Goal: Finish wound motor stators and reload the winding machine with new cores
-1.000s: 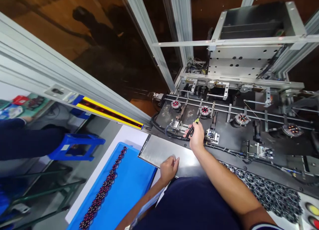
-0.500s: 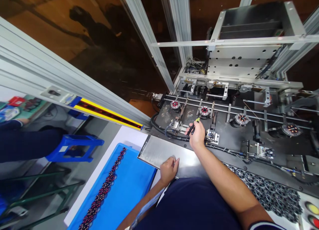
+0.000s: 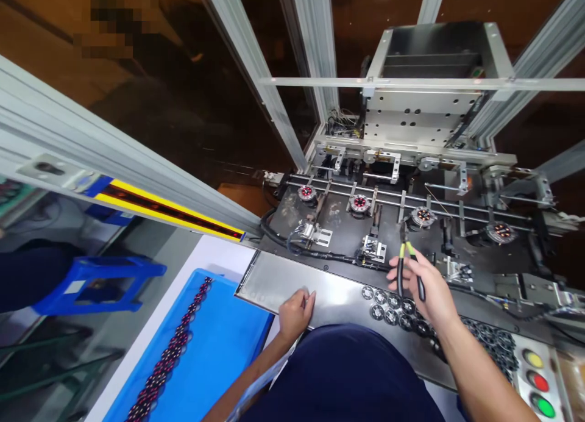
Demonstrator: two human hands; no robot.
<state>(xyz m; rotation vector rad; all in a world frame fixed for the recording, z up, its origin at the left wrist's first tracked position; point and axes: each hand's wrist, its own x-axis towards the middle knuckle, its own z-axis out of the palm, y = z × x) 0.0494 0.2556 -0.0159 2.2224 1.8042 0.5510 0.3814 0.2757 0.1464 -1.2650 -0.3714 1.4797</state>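
My right hand (image 3: 427, 285) holds a pair of pliers (image 3: 400, 274) with black and yellow-green handles. The handles are spread, and the jaws point away from me, close to the third round fixture (image 3: 423, 217), which carries a dark part with orange dots. I cannot tell whether the jaws touch it. My left hand (image 3: 296, 312) is curled into a fist on the front edge of the bare metal plate (image 3: 274, 282), with nothing visible in it. Two fixtures farther left hold red-centred round parts (image 3: 360, 203). Another fixture (image 3: 501, 232) stands at the right.
Several dark metal rings (image 3: 392, 316) lie on the plate below my right hand. A blue tray (image 3: 223, 336) with rows of red-dotted parts is at the left. Coloured push buttons (image 3: 540, 382) sit at the lower right. A seated person's dark clothing (image 3: 31, 275) shows beside a blue stool (image 3: 98, 282).
My right hand has moved right with the pliers, from the second fixture to the third, and the handles have spread. My left hand stays on the plate. The view has shifted right.
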